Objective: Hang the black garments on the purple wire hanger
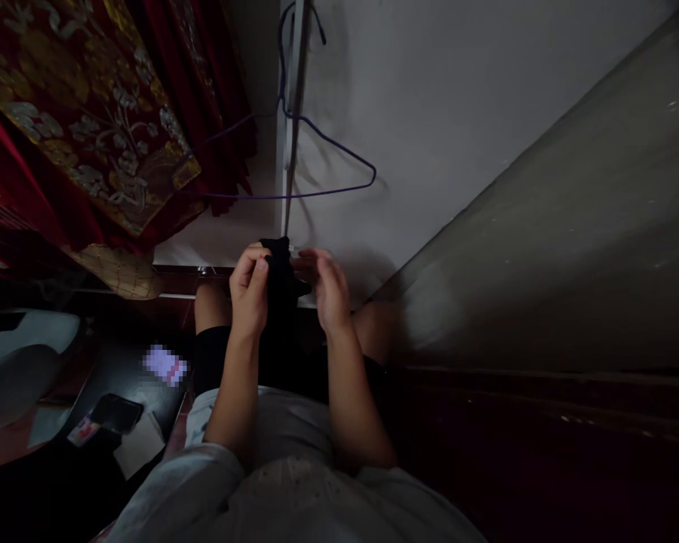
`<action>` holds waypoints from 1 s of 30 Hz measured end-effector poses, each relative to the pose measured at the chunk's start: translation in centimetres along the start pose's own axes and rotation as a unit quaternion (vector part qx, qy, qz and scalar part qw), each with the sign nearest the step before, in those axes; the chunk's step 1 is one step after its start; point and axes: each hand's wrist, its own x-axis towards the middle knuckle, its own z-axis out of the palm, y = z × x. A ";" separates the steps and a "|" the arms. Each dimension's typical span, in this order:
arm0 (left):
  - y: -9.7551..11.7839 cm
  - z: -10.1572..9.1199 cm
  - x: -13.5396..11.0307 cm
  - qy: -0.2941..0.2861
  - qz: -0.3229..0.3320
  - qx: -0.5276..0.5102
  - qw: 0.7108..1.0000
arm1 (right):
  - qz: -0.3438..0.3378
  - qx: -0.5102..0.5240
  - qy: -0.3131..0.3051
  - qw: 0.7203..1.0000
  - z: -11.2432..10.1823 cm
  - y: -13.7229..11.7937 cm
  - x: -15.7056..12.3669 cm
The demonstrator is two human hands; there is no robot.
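Both my hands are raised in front of me over my knees. My left hand (pixel 250 290) pinches the top of a small black cloth (pixel 281 280), thumb and fingers closed on its upper left edge. My right hand (pixel 327 290) is curled at the cloth's right side, its fingertips at the edge; how firmly it grips is hard to see in the dim light. The cloth hangs down between the two hands. Above them a purple wire hanger (pixel 317 162) hangs against a pale wall.
A red and gold embroidered fabric (pixel 84 113) hangs at the upper left. A dark table at the lower left carries a black phone (pixel 116 413) and papers. A grey slanted panel (pixel 571 226) fills the right side. A white object (pixel 16 362) sits at far left.
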 end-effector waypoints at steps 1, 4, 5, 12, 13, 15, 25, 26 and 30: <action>0.0 0.0 -0.1 0.004 0.007 0.020 1.000 | -0.005 -0.007 -0.037 0.999 0.5 -0.4 -0.3; 0.0 -0.1 0.0 -0.003 0.026 0.080 0.996 | -0.045 -0.052 -0.096 0.993 1.7 -1.2 -0.8; 0.0 -0.2 0.1 -0.003 0.035 0.094 0.995 | -0.055 -0.074 -0.105 0.990 2.0 -1.3 -0.9; 0.0 -3.8 2.8 -0.046 0.066 0.113 0.990 | -0.100 -0.170 -0.193 0.961 2.8 -3.8 3.2; -0.3 -4.8 3.3 -0.099 0.019 0.143 0.984 | -0.120 -0.172 -0.198 0.958 2.8 -4.5 4.5; -0.9 -6.9 4.2 -0.217 -0.111 0.234 0.941 | -0.155 -0.177 -0.184 0.954 3.0 -6.0 7.3; 0.7 -14.4 10.1 -0.357 -0.222 0.520 0.744 | -0.102 -0.207 0.084 0.969 0.0 -1.1 18.4; 0.9 -14.6 10.7 -0.352 -0.200 0.529 0.746 | -0.106 -0.237 0.094 0.961 -0.7 -0.7 18.5; 1.1 -14.5 12.8 -0.329 -0.178 0.548 0.748 | -0.153 -0.323 0.118 0.926 -3.2 -1.7 18.1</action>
